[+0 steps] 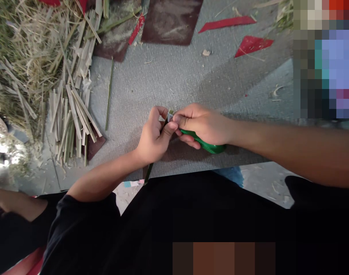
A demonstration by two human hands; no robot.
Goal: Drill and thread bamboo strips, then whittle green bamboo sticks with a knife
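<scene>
Currently, your right hand (204, 126) is wrapped around a green tool (213, 148), which serves as the reference for all positions below. Your left hand (153, 139), just left of the tool, grips a narrow green strip (148, 173) between thumb and fingers. The strip runs at a slant: its tip stands just beyond the tool's front end, and its tail reaches the near edge of the tabletop (174, 80). Your thumbs are close together at the tip; a small pale piece shows there, too small to identify.

Well left of the tool lies a bundle of cut strips (73, 118), with a heap of straw (33, 53) beyond it. A single stalk (109, 95) lies between the bundle and the tool. Farther from you than the tool are a brown sheet (171, 21) and a long red scrap (227, 24). Far left of the tool, another person's arm (18, 202) is visible.
</scene>
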